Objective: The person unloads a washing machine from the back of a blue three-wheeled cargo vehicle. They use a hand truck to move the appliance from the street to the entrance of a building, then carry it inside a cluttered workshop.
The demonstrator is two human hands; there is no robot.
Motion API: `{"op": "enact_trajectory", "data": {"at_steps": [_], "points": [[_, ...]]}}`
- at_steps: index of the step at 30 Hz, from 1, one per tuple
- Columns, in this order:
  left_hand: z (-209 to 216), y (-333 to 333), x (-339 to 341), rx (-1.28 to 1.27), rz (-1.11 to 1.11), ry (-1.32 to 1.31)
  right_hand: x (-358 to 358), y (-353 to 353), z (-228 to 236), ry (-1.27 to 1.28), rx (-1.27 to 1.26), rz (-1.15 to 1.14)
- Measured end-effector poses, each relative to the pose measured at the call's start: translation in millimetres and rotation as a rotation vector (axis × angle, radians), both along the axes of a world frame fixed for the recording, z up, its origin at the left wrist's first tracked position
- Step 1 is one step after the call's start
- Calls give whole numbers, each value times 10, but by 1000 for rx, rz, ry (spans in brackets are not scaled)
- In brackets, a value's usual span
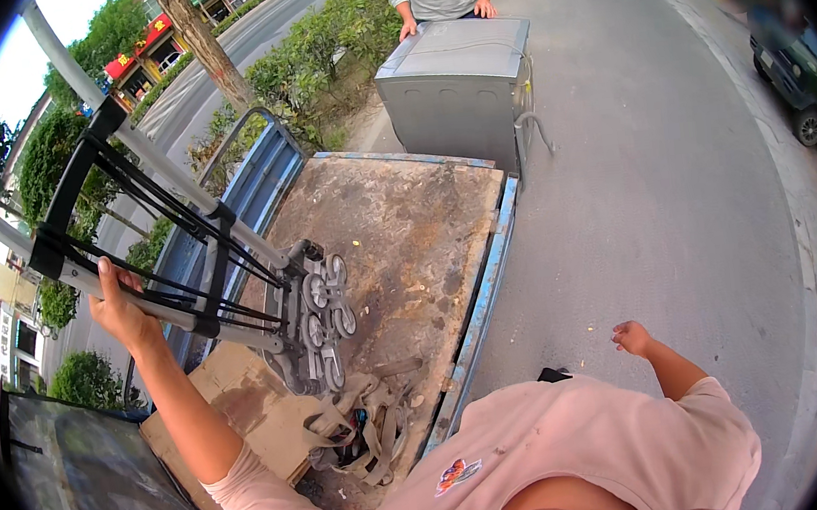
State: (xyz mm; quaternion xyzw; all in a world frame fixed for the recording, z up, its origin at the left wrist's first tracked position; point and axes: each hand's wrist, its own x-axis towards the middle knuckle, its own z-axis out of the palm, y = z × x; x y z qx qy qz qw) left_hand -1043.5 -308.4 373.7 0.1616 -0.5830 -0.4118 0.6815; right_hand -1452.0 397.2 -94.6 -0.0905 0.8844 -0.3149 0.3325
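My left hand (124, 307) is closed around the grey metal frame of a hand truck (173, 312), which leans tilted over the cargo bed. Black elastic cords run along its frame, and clusters of small grey stair-climbing wheels (315, 308) are at its lower end, over the bed. My right hand (633, 338) hangs out to the right above the road, fingers curled, with nothing visible in it. Beyond the bed stands a grey boxy appliance (453, 103), like a washing machine, with a grey hose at its right side. Another person's two hands rest on its top.
The rusty cargo bed (424, 214) has blue metal sides (253, 176). Flattened cardboard (236, 399) and a heap of tan straps (371, 431) lie on it near me. Bushes (302, 64) and a tree trunk (201, 39) line the left; a dark car (800, 80) stands at right.
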Motion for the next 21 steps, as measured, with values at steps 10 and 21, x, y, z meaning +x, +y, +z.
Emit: {"op": "enact_trajectory", "data": {"at_steps": [10, 21], "points": [[243, 2586, -3860, 21, -714, -209, -1884, 637, 2021, 404, -510, -119], [-1525, 4030, -6843, 158, -1372, -349, -2558, -40, 5101, 903, -1244, -101]]}}
